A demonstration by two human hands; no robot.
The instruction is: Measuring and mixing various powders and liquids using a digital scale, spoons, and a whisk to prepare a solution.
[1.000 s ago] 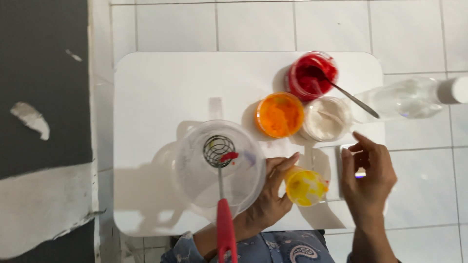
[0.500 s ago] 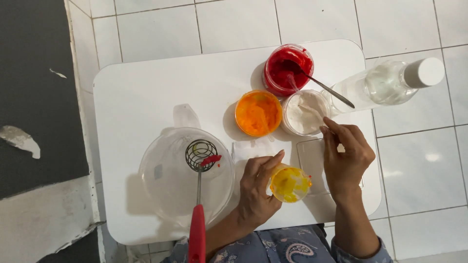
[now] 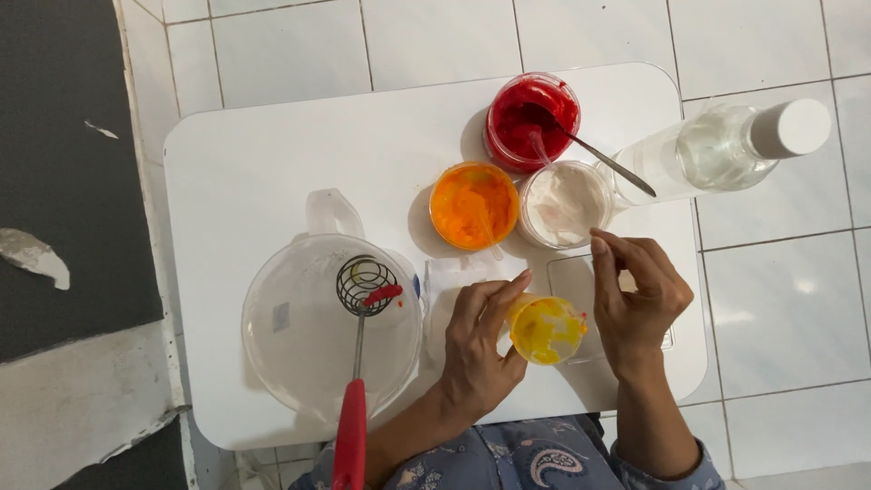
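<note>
The white bench (image 3: 272, 154) carried a clear plastic jug (image 3: 331, 331) with a red-handled coil whisk (image 3: 358, 363) resting in it. Beyond stood a clear bottle (image 3: 717, 150) and cups of red (image 3: 531, 122), orange (image 3: 474, 206) and white (image 3: 564, 204) paste. My left hand (image 3: 481, 349) wrapped the small yellow-smeared cup (image 3: 546, 330) near the front edge. My right hand (image 3: 635, 295) hovered beside it, fingers loosely curled, pinching nothing I could make out.

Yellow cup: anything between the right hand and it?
Nothing visible. The left hand grips the yellow cup from its left side. The right hand hovers just to the cup's right, with bare white table in the narrow gap. The white cup sits beyond the fingers, out of the way.
</note>
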